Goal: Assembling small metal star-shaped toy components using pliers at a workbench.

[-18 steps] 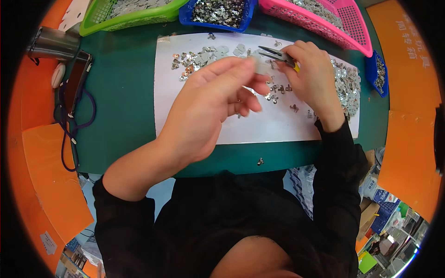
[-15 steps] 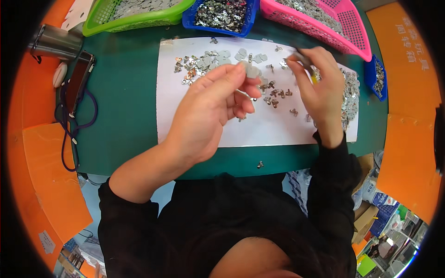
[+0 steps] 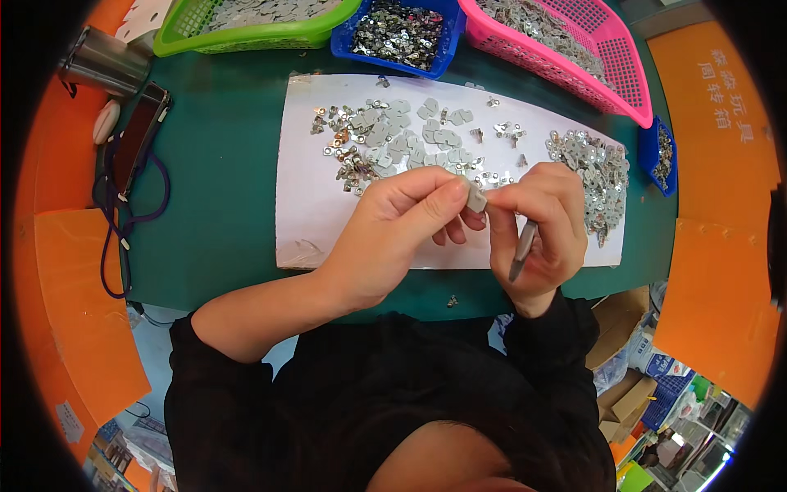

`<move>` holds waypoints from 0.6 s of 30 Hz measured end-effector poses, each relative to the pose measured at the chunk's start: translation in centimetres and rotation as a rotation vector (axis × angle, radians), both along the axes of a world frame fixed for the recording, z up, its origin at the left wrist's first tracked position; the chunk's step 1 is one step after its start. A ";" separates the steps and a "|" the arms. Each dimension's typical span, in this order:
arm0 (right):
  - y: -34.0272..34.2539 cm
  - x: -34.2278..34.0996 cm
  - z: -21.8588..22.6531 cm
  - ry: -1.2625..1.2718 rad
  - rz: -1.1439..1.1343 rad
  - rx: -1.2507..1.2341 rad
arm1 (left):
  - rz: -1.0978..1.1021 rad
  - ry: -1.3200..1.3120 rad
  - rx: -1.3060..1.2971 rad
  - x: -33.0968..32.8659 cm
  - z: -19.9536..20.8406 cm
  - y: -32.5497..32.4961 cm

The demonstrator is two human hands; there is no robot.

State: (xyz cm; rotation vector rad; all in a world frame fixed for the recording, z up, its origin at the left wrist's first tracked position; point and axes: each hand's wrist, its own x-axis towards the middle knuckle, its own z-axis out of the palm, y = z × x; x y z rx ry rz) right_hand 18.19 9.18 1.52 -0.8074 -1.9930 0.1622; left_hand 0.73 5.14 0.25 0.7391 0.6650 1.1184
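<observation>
A small flat grey plate [image 3: 475,199] is pinched between the thumb and fingers of my left hand [image 3: 393,225], above the white board. At its right edge, the thumb and forefinger of my right hand [image 3: 548,215] meet it; any small part between those fingertips is hidden. Across the right palm lies a slim grey tool [image 3: 523,250] with a tapered end pointing down; its exact kind does not show. Beneath and beyond the hands, loose grey plates [image 3: 402,148] and small shiny metal fittings [image 3: 352,168] are scattered over the white board [image 3: 320,234].
Along the far edge stand a green basket [image 3: 246,39], a blue bin [image 3: 398,67] and a pink basket [image 3: 557,82], all with metal parts. Heaped pieces [image 3: 602,176] cover the board's right side. A phone-like device [image 3: 141,135] with a cord and a steel cup [image 3: 106,61] sit left.
My right hand has come left and nearer, its fingertips now at the plate. The tool has swung down into its palm. My left hand has moved slightly right and nearer with the plate.
</observation>
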 end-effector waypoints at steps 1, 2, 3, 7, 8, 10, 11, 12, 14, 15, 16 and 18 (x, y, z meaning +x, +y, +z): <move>0.0 0.0 0.0 0.031 0.026 -0.009 | -0.001 -0.002 0.001 0.0 -0.1 -0.1; -0.1 -0.1 -0.1 0.062 0.052 -0.018 | 0.052 0.102 0.093 0.1 -0.1 -0.3; -0.4 -0.2 -0.3 0.061 0.051 -0.018 | 0.104 0.207 0.185 0.1 -0.2 -0.4; -2.0 -1.4 -1.0 0.494 0.202 -0.582 | 0.149 0.314 0.298 -0.3 -1.0 -0.2; -2.2 -1.5 -0.9 0.676 0.234 -0.758 | 0.233 0.339 0.371 0.1 -1.1 0.0; -2.2 -1.1 -1.1 0.718 0.305 -0.825 | 0.316 0.367 0.444 0.1 -1.1 0.2; -2.3 -1.1 -0.8 0.713 0.310 -0.835 | 0.338 0.419 0.485 0.0 -0.9 0.3; -2.4 -1.2 -0.7 0.707 0.316 -0.844 | 0.359 0.471 0.528 -0.1 -0.9 0.4; -2.4 -1.2 -0.7 0.674 0.290 -0.838 | 0.369 0.480 0.563 -0.1 -1.4 0.5; -2.4 -1.2 -0.8 0.639 0.263 -0.833 | 0.380 0.487 0.597 0.0 -1.7 0.5; -2.5 -1.1 -0.8 0.641 0.260 -0.830 | 0.376 0.486 0.599 0.0 -1.9 0.6; -2.5 -1.1 -0.8 0.664 0.233 -0.892 | 0.380 0.543 0.657 0.0 -2.1 0.8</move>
